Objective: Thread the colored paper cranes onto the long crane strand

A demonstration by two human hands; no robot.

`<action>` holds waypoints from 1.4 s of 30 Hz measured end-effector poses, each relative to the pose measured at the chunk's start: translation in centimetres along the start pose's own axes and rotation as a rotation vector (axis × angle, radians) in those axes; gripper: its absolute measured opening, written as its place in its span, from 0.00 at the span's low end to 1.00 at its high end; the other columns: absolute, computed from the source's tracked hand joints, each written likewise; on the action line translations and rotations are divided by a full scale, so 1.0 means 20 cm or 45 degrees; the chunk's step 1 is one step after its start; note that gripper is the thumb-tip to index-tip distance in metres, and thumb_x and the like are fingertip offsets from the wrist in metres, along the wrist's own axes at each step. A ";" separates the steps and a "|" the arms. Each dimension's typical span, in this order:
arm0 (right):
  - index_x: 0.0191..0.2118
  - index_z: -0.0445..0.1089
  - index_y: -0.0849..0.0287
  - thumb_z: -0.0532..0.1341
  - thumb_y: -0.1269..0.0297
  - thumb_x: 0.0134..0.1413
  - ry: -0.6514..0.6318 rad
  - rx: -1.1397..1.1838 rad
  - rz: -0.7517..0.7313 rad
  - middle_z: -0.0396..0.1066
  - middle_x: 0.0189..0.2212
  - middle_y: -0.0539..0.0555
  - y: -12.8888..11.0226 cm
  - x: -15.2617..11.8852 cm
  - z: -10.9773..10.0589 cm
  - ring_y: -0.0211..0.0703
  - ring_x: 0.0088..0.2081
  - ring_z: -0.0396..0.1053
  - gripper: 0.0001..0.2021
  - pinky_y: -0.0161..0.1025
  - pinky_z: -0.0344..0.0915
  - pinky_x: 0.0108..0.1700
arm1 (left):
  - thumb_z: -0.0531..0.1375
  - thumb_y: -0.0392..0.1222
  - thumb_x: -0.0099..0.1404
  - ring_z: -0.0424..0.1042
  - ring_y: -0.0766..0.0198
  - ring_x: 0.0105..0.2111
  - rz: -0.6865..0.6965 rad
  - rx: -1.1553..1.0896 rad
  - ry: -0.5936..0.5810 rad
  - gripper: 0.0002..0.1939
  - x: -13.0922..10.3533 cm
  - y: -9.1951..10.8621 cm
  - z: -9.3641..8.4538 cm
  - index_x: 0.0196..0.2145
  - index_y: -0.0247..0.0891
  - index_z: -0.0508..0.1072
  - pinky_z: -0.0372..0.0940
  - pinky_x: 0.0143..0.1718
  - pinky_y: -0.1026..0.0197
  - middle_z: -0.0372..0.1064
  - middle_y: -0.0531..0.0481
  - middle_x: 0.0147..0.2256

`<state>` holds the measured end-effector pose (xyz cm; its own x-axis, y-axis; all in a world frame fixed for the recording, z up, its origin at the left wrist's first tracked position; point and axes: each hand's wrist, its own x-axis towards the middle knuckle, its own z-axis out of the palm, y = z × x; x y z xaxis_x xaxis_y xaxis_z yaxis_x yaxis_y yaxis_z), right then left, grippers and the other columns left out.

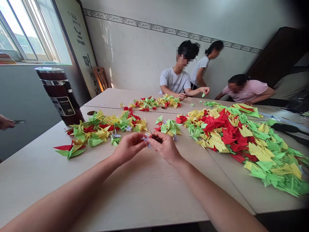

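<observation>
Over the middle of the table, my left hand pinches a small pale lilac folded paper crane. My right hand meets it from the other side, with its fingers closed around a slim dark pointed tool, which looks like tweezers. The tool's tip is close to the lilac paper; whether they touch cannot be made out. Just beyond my hands lies a small cluster of green and yellow paper cranes. A longer pile of red, yellow and green cranes stretches to the left.
A large heap of folded paper covers the right side. Another row of cranes lies farther back, before a seated person. A dark vacuum flask stands at the left. Another person's hand holds a metal tool at the left edge.
</observation>
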<state>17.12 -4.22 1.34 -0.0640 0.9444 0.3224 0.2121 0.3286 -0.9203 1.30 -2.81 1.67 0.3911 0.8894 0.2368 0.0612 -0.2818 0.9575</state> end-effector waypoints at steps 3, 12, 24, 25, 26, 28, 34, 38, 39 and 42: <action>0.36 0.70 0.59 0.62 0.56 0.47 -0.011 -0.033 -0.040 0.70 0.28 0.50 -0.01 -0.01 0.00 0.39 0.30 0.67 0.13 0.34 0.64 0.31 | 0.64 0.51 0.50 0.71 0.63 0.31 -0.028 -0.098 0.093 0.17 0.01 -0.01 -0.01 0.32 0.35 0.72 0.66 0.36 0.60 0.73 0.48 0.30; 0.38 0.74 0.57 0.58 0.60 0.54 -0.011 -0.518 -0.302 0.74 0.30 0.52 -0.04 -0.04 0.00 0.41 0.31 0.69 0.10 0.35 0.64 0.33 | 0.65 0.50 0.49 0.69 0.65 0.27 0.009 -0.033 0.232 0.17 0.03 -0.02 -0.04 0.31 0.35 0.72 0.62 0.30 0.63 0.72 0.50 0.27; 0.37 0.75 0.56 0.59 0.62 0.54 0.000 -0.660 -0.350 0.75 0.30 0.51 0.00 -0.03 -0.01 0.39 0.30 0.70 0.08 0.33 0.63 0.34 | 0.62 0.48 0.53 0.71 0.63 0.31 0.000 0.062 0.115 0.14 0.01 -0.01 -0.02 0.33 0.34 0.72 0.65 0.34 0.61 0.73 0.48 0.29; 0.37 0.75 0.56 0.59 0.62 0.54 0.001 -0.670 -0.344 0.75 0.30 0.51 0.00 -0.03 -0.01 0.39 0.30 0.70 0.08 0.33 0.62 0.33 | 0.62 0.47 0.53 0.71 0.62 0.31 0.001 0.060 0.106 0.14 0.01 -0.01 -0.02 0.33 0.34 0.72 0.65 0.34 0.61 0.73 0.48 0.29; 0.37 0.75 0.55 0.59 0.62 0.54 0.001 -0.678 -0.340 0.75 0.29 0.50 0.00 -0.03 -0.01 0.39 0.30 0.69 0.08 0.33 0.62 0.33 | 0.61 0.47 0.53 0.71 0.62 0.31 0.002 0.063 0.098 0.13 0.01 -0.01 -0.02 0.33 0.34 0.72 0.65 0.34 0.60 0.73 0.48 0.29; 0.37 0.75 0.55 0.59 0.63 0.54 -0.002 -0.684 -0.336 0.75 0.29 0.50 0.00 -0.02 -0.01 0.39 0.30 0.69 0.08 0.33 0.62 0.32 | 0.61 0.46 0.54 0.71 0.62 0.31 0.002 0.075 0.087 0.13 0.01 -0.01 -0.03 0.33 0.34 0.72 0.65 0.35 0.60 0.73 0.47 0.30; 0.36 0.75 0.55 0.60 0.63 0.54 -0.008 -0.684 -0.346 0.75 0.28 0.50 0.00 -0.02 -0.01 0.39 0.29 0.69 0.07 0.33 0.62 0.32 | 0.60 0.46 0.55 0.71 0.61 0.32 -0.002 0.080 0.075 0.13 0.01 -0.01 -0.03 0.33 0.33 0.71 0.65 0.35 0.59 0.72 0.46 0.30; 0.35 0.75 0.54 0.59 0.63 0.54 -0.015 -0.671 -0.341 0.75 0.29 0.50 0.00 -0.02 -0.01 0.39 0.30 0.69 0.07 0.33 0.62 0.33 | 0.60 0.46 0.55 0.71 0.61 0.32 -0.011 0.076 0.065 0.13 0.01 -0.01 -0.03 0.33 0.33 0.70 0.65 0.36 0.59 0.72 0.46 0.31; 0.35 0.75 0.54 0.59 0.63 0.54 -0.016 -0.670 -0.338 0.75 0.30 0.50 0.00 -0.02 -0.01 0.39 0.30 0.70 0.07 0.33 0.62 0.33 | 0.60 0.46 0.55 0.71 0.61 0.32 -0.012 0.079 0.066 0.13 0.01 -0.01 -0.03 0.34 0.33 0.70 0.65 0.35 0.59 0.72 0.46 0.31; 0.36 0.74 0.55 0.59 0.63 0.54 -0.012 -0.674 -0.335 0.75 0.31 0.50 0.00 -0.03 -0.01 0.40 0.31 0.70 0.07 0.33 0.63 0.34 | 0.60 0.47 0.55 0.71 0.61 0.32 -0.016 0.097 0.078 0.14 0.02 -0.02 -0.03 0.34 0.33 0.70 0.65 0.35 0.59 0.73 0.45 0.31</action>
<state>17.30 -4.69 1.18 -0.1888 0.8326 0.5207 0.6453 0.5049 -0.5733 0.86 -2.22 1.53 0.3330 0.9126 0.2370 0.1361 -0.2953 0.9457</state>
